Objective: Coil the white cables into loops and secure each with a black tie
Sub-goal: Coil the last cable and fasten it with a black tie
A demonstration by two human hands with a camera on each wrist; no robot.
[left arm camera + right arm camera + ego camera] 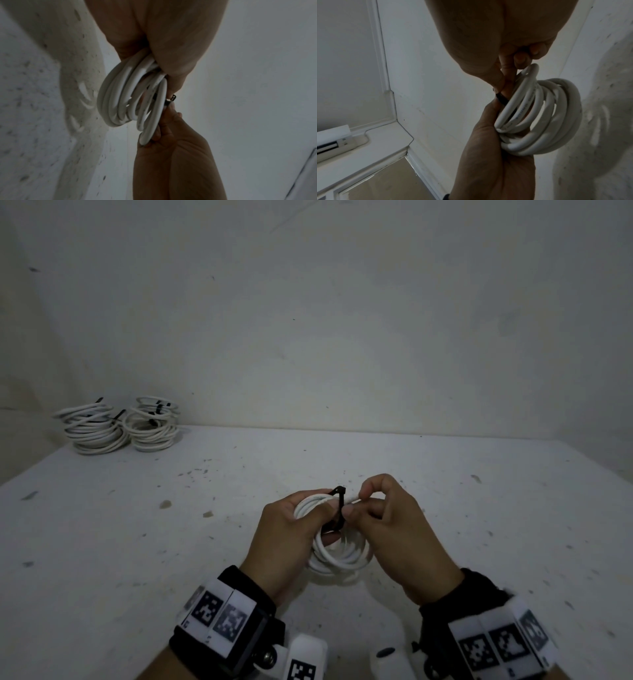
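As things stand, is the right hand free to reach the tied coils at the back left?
Probably not yet: the right hand pinches the black tie on the coil held by the left hand; the finished coils lie unobstructed.

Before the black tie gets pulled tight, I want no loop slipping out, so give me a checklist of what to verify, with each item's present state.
1. Left hand grips the coiled white cable: ok.
2. Thin black plastic tie wrapped round the coil: ok.
3. Right hand pinches at the tie: ok.
4. Every loop inside the tie: cannot tell, fingers hide the crossing.
5. Tie tail threaded through its head: cannot tell.
6. Coil held clear of the speckled white table: ok.
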